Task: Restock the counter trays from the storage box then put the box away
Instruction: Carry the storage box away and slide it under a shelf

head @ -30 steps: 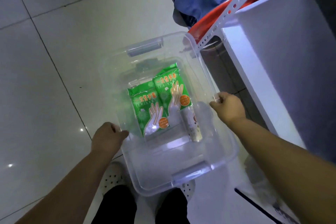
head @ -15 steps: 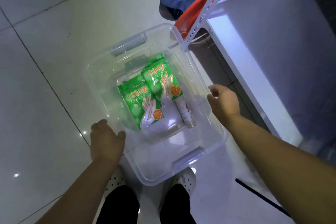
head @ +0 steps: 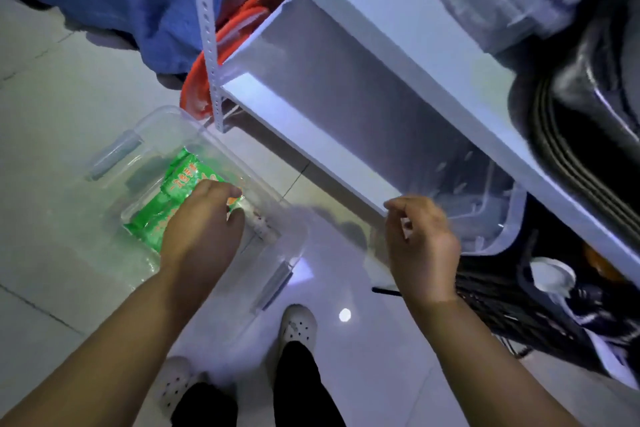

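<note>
Dim, bluish light w/ small glare spot shining on floor (head: 345, 315) nr the feet. Right hand (head: 420, 246) is smearing w/ motion blur; shelf (head: 346, 149) edges are bending from wide-angle distortion.

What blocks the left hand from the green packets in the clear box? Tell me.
Nothing visible. The box has no lid on, and the left hand is already inside it, fingers over the green packets. The right hand hangs apart, beside the shelf.
</note>
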Demonstrator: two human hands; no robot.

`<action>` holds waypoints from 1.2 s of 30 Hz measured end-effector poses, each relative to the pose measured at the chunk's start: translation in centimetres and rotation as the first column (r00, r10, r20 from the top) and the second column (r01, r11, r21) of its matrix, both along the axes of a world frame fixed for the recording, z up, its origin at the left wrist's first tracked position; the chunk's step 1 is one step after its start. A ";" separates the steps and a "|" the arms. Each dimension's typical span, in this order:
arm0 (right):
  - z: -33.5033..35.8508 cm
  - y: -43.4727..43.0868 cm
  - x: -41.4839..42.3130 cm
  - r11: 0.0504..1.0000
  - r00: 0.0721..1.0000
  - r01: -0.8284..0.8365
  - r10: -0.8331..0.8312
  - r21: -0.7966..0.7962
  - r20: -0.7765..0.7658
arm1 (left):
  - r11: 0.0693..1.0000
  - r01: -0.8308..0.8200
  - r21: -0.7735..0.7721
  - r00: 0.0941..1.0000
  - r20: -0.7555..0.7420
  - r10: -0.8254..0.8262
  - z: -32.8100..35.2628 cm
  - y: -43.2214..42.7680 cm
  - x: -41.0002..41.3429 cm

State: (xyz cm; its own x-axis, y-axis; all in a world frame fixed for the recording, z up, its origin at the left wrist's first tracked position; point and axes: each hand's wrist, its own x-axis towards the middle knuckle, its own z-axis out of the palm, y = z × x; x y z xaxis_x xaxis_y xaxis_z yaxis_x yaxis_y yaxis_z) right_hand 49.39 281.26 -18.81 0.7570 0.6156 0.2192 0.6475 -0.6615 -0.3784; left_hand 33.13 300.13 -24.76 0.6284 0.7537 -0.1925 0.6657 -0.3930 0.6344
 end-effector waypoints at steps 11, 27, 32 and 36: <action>3.8 -5.4 3.8 0.768 0.755 0.639 -0.637 -0.039 -0.158 | 0.954 0.300 -0.007 0.952 -0.057 -0.300 4.3 -6.7 3.2; 0.0 -1.9 -4.7 0.934 0.856 0.336 -0.250 0.120 -0.453 | 0.966 0.250 -0.074 0.948 -0.184 -0.259 5.1 -5.2 0.8; -2.5 -2.1 -10.7 0.995 0.953 0.092 -0.095 -0.025 -0.286 | 0.941 0.013 -0.338 0.992 -0.111 -0.054 4.2 -3.3 0.0; -5.0 -3.6 -14.6 0.984 0.990 -0.094 0.077 -0.152 -0.116 | 0.683 -0.295 -0.668 0.915 0.007 0.402 3.2 -2.3 -0.8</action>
